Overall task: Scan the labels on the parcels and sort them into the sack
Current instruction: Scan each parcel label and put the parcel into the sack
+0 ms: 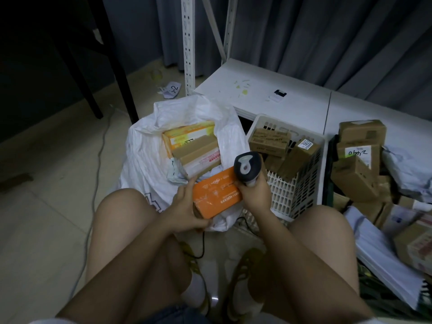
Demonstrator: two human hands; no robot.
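Note:
My left hand [187, 208] grips an orange parcel box [216, 194] from its left end, just above the near edge of the white sack [145, 160]. My right hand [253, 195] holds a dark handheld scanner [247, 168] by its handle, its head just above the orange box's right end. The open sack stands on the floor and holds a yellow-orange box [189, 135], a brown carton [198, 155] and a pale mailer.
A white slotted basket [294, 195] with brown cartons stands right of the sack. More cartons [360, 160] and grey mailers [383, 251] are piled at the right. A low white shelf [268, 92] and its upright post stand behind. A cable runs along the floor at the left.

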